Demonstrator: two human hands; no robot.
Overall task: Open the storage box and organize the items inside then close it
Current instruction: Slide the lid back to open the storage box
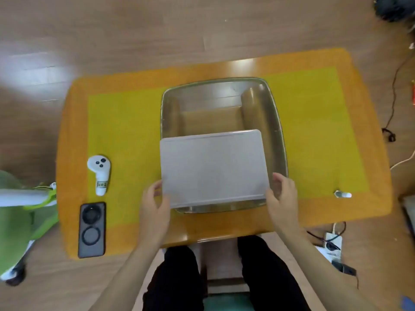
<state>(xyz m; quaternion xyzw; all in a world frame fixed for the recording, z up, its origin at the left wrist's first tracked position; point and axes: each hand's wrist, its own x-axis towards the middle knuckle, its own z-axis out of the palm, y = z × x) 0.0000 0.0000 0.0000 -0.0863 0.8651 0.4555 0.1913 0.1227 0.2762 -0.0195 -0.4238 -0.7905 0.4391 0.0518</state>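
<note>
Grey lid (213, 169) being held flat over the near half of the clear storage box (224, 97) at the table's (370, 131) middle, left hand (155, 212) and right hand (283, 200) being curled around its near corners, both forearms being extended from the near edge, white controller (99, 172) and phone (92, 230) lying by the left edge.

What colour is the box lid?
Pale grey-white, plain; the lid shows best in the head view, held by both hands.
</note>
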